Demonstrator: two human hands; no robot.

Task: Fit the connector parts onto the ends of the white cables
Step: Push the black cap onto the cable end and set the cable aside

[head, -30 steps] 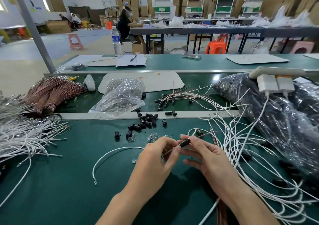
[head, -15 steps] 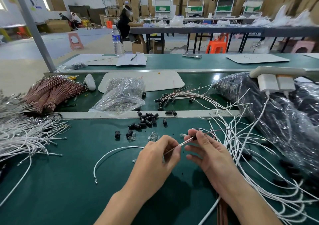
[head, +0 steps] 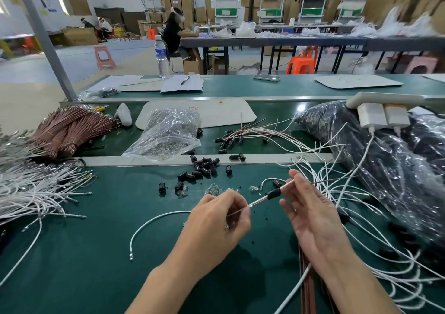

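Currently, your left hand (head: 216, 219) pinches the cable (head: 258, 200) above the desk (head: 96, 253), its long axis rising rightward to your slack, spread right hand (head: 315, 219), and the black connector part (head: 273, 194) sits on it between both hands, nearer the right.

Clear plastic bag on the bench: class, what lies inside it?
The clear plastic bag holds a heap of small greyish parts; crinkled plastic hides their exact shape.
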